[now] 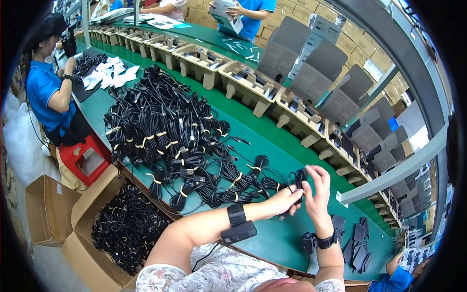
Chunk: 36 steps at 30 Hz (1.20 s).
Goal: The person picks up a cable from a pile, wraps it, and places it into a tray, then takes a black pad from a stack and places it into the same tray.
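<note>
The left hand (288, 200) has its fingers curled tight around a black cable bundle (300, 178). The right hand (317, 192) is just beside it, with its thumb and bent fingers up against the same bundle, but I cannot tell if it pinches hard or only touches. So the bundle is right between the two hands, over the table. This one looks to me only part way done, and I cannot see if it has a band on it. To the left of the left hand, a big cable pile (158, 117) lies on the table, and lots of its bundles have pale bands around them. More cables sit in a cardboard box (80, 214), well off to the left and nearer the body. So plenty seems left. Green table top (284, 238) shows between the two arms, and that looks like good room to move. The near edge of the table runs under the arms. Beyond the hands are the tan trays (253, 95), well apart from them. A grey metal bar (394, 177) starts near the right hand and slants up to its right, so that side looks tight. Flat black pieces (359, 248) lie past the right wrist.
</note>
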{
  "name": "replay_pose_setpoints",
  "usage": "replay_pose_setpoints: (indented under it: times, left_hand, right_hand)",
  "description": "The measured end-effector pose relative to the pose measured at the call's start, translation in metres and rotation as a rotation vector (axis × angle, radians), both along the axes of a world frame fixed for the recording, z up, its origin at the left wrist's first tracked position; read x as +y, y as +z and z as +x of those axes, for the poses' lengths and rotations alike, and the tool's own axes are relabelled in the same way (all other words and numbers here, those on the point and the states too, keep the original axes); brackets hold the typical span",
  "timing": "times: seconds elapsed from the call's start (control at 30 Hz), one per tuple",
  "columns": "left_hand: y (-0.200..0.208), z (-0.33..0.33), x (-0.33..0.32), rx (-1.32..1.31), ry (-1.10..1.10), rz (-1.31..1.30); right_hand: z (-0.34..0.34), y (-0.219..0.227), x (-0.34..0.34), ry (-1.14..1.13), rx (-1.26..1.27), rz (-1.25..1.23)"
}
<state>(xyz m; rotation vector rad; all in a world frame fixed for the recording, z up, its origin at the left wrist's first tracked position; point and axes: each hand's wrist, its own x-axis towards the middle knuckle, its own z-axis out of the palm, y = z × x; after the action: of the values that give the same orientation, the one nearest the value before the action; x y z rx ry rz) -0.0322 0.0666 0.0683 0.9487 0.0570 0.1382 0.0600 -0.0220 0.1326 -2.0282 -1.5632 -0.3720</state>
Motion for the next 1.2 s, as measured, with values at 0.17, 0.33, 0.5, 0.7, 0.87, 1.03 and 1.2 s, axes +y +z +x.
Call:
replay_pose_setpoints:
  times: [0.17, 0.33, 0.5, 0.7, 0.87, 1.03, 1.2]
  left_hand:
    - [0.005, -0.001, 0.028, 0.092, -0.126, 0.242]
    - [0.026, -0.009, 0.045, 0.110, -0.465, 0.240]
    - [0.013, -0.006, 0.040, 0.046, -0.475, 0.226]
    - [0.020, -0.006, 0.049, 0.076, -0.302, 0.049]
    - [0.021, -0.004, 0.051, 0.105, -0.125, -0.066]
    - [0.002, 0.005, 0.071, 0.019, 0.079, -0.261]
    - [-0.003, 0.022, 0.071, 0.112, 0.118, -0.116]
  right_hand:
    - [-0.004, 0.033, 0.013, 0.233, -0.280, -0.212]
    - [-0.013, 0.066, 0.007, 0.262, -0.243, -0.409]
    - [-0.038, 0.060, 0.011, 0.372, -0.154, -0.429]
    - [-0.030, 0.047, 0.003, 0.029, -0.129, -0.575]
    - [0.004, 0.015, 0.004, -0.212, 0.029, -0.537]
    - [0.001, 0.017, 0.024, 0.132, 0.424, -0.204]
    - [0.018, 0.034, 0.031, 0.132, 0.077, -0.438]
